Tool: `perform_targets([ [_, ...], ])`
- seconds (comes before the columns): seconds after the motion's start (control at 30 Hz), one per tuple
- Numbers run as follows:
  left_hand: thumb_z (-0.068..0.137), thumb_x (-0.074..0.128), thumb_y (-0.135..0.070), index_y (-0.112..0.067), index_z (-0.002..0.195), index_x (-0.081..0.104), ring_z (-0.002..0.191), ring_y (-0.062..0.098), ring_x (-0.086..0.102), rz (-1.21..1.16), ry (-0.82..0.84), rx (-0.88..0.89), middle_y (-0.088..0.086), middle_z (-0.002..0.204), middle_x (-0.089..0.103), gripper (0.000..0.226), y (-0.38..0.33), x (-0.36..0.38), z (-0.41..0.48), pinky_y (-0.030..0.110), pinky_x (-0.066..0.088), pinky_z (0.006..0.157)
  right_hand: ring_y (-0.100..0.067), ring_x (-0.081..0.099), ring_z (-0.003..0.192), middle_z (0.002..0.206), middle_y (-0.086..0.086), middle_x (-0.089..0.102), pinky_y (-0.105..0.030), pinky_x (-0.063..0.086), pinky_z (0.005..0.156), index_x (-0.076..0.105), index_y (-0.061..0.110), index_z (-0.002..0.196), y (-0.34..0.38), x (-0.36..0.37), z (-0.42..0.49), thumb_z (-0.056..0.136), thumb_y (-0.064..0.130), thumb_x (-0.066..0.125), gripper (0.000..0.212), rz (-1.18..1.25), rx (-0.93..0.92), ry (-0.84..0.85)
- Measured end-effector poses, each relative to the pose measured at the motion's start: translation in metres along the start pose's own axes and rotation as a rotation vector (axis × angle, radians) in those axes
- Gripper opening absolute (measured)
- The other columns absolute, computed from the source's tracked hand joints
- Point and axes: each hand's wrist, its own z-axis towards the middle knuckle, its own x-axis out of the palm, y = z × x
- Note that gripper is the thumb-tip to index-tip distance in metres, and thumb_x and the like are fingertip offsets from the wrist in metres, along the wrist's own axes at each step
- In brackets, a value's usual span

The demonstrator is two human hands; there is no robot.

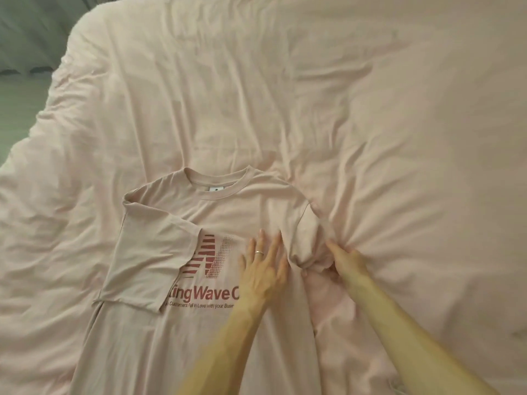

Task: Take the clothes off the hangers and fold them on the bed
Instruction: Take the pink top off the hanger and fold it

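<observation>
The left hand lay flat on the chest of the T-shirt, fingers straight and spread, holding nothing, only pressing the cloth down. Just beside it, the right hand had its fingers curled into the bunched right sleeve, gripping it at the shirt's edge. The sleeve sat between the two hands (the right was plainly the nearer, being on it). The shirt lay face up on the bed, its long axis running from the collar at the far end back toward the person, hem out of view. The other sleeve was already folded in across the chest. The next fold, I judged, would carry the gripped sleeve leftward over the line pinned by the flat hand.
</observation>
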Motion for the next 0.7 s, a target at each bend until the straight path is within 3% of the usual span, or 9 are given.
perform_targets([
  [0.1,0.105,0.02,-0.048,-0.039,0.158,0.0,0.154,0.025,-0.012,-0.035,0.041,-0.071,-0.006,0.168,-0.009,0.058,-0.024,0.013,0.014,0.057,0.001,0.121,-0.021,0.073,0.077,0.086,-0.008,0.077,-0.03,0.058,0.065,0.074,0.006,0.101,0.014,0.009,0.001,0.087,0.028,0.075,0.026,0.022,0.032,0.236],
  [0.17,0.103,0.016,-0.053,-0.039,0.159,0.001,0.153,0.023,-0.013,-0.045,0.063,-0.107,-0.011,0.167,-0.009,0.059,-0.019,0.025,0.02,0.058,-0.001,0.121,-0.018,0.071,0.076,0.086,-0.005,0.075,-0.027,0.055,0.063,0.073,0.005,0.104,0.016,0.005,-0.002,0.089,0.021,0.072,0.021,0.083,0.008,0.278],
  [0.27,0.092,-0.001,-0.063,-0.039,0.158,0.005,0.154,0.018,-0.008,0.01,0.059,-0.062,-0.011,0.167,-0.002,0.071,0.003,0.029,0.032,0.048,-0.001,0.123,-0.021,0.067,0.089,0.096,-0.003,0.073,-0.035,0.053,0.083,0.071,0.012,0.095,0.02,-0.026,-0.007,0.09,0.024,0.07,0.013,0.179,-0.169,0.019],
  [0.37,0.097,0.005,-0.053,-0.025,0.16,0.012,0.154,0.016,-0.005,0.06,0.127,-0.045,-0.006,0.167,0.002,0.069,0.008,0.024,0.039,0.04,-0.003,0.125,-0.021,0.062,0.081,0.082,0.003,0.068,-0.037,0.048,0.077,0.062,0.019,0.077,0.028,-0.082,-0.015,0.09,0.036,0.069,0.022,0.026,-0.344,-0.291],
  [0.43,0.099,0.013,-0.048,-0.023,0.158,0.023,0.154,0.026,0.006,0.052,0.135,-0.072,0.002,0.167,0.012,0.065,-0.005,0.016,0.036,0.049,0.009,0.124,-0.019,0.066,0.076,0.081,0.004,0.07,-0.037,0.052,0.076,0.062,0.024,0.085,0.025,-0.111,-0.018,0.089,0.034,0.071,0.014,0.035,-0.401,-0.32],
  [0.53,0.096,0.029,-0.031,-0.01,0.137,0.045,0.132,0.045,0.042,0.057,0.008,-0.138,0.02,0.141,0.043,0.049,-0.043,-0.002,0.038,0.051,0.037,0.106,-0.016,0.068,0.078,0.088,0.008,0.071,-0.037,0.054,0.078,0.061,0.026,0.1,0.008,-0.12,-0.023,0.086,0.038,0.073,0.022,-0.096,-0.34,-0.218],
  [0.63,0.094,0.048,-0.023,-0.01,0.127,0.049,0.117,0.04,0.051,-0.024,-0.266,-0.051,0.021,0.126,0.054,0.036,-0.09,-0.022,0.051,0.049,0.043,0.097,-0.01,0.064,0.091,0.099,0.011,0.069,-0.03,0.049,0.084,0.067,0.024,0.103,-0.014,-0.108,-0.029,0.088,0.06,0.062,0.04,-0.269,-0.274,-0.075],
  [0.7,0.096,0.048,-0.026,-0.012,0.13,0.053,0.121,0.033,0.049,-0.025,-0.275,0.103,0.014,0.131,0.055,0.036,-0.121,-0.028,0.065,0.045,0.04,0.102,-0.012,0.06,0.098,0.106,0.007,0.066,-0.028,0.044,0.086,0.064,0.019,0.111,-0.023,-0.097,-0.031,0.088,0.065,0.058,0.052,-0.212,-0.259,-0.11],
])
